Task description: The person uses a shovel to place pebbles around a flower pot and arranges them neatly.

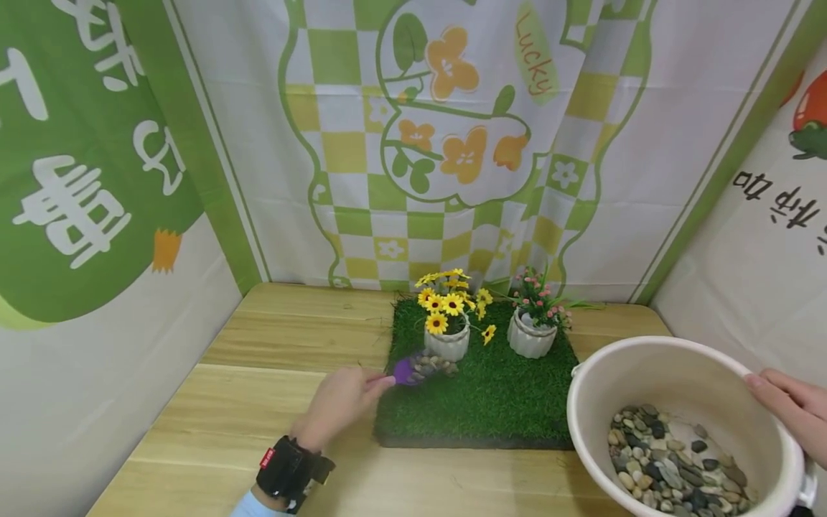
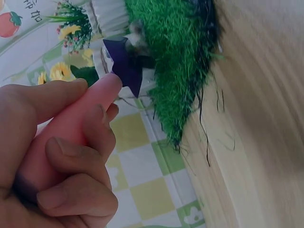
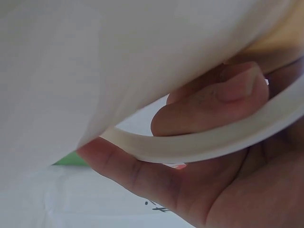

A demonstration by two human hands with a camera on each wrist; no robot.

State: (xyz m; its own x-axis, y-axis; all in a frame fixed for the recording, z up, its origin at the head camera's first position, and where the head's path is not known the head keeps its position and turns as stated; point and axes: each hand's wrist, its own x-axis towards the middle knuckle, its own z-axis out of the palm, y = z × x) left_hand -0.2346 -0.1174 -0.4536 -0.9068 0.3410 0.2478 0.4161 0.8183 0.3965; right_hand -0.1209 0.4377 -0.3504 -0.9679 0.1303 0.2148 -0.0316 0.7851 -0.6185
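Note:
In the head view my left hand (image 1: 336, 403) grips a small toy shovel with a pink handle (image 2: 71, 128) and a purple blade (image 1: 405, 372). Blurred pebbles (image 1: 431, 367) are at the blade, in front of a white pot (image 1: 447, 346) of yellow flowers; whether they lie on the blade or on the grass, I cannot tell. Beneath is a green artificial turf mat (image 1: 481, 413). At the right, my right hand (image 1: 793, 403) holds the rim of a cream bucket (image 1: 672, 359), fingers curled around it in the right wrist view. Many mixed pebbles (image 1: 675, 467) cover the bucket's bottom.
A second white pot (image 1: 531, 337) with pink flowers (image 1: 541, 296) stands on the mat's back right. The wooden table (image 1: 258, 388) runs back to a printed curtain (image 1: 413, 237), with more cloth at both sides. The bucket overlaps the mat's right edge in view.

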